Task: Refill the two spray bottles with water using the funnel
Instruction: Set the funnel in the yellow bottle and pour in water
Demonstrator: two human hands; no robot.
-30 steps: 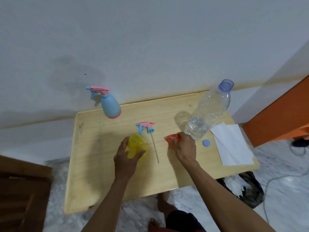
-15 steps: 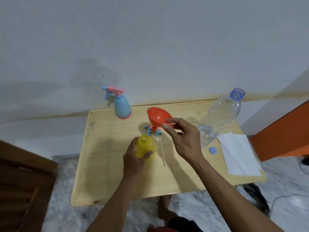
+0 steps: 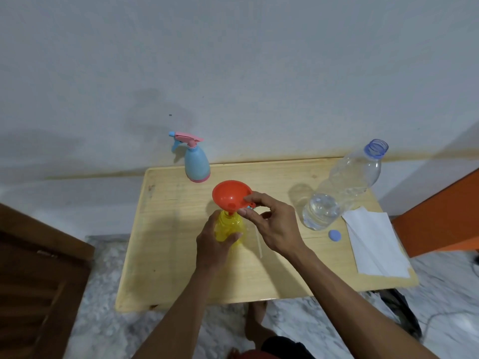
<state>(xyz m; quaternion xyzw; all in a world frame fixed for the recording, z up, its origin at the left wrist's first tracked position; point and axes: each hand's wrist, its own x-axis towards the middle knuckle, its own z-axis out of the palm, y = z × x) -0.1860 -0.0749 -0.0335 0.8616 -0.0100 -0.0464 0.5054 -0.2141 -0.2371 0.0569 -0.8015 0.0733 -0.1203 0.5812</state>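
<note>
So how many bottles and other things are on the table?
Spray bottles: 2, yellow and blue
Water bottle: 1
Funnel: 1
Bottle cap: 1
Paper: 1
Loose spray head: 1, mostly hidden
Total: 7

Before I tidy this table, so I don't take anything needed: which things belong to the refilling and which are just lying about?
For the job:
- orange plastic funnel, pinched by the right hand
- yellow spray bottle, gripped by the left hand
- blue spray bottle with pink trigger
- clear uncapped water bottle

Lying about:
- white folded paper
- small blue cap
</note>
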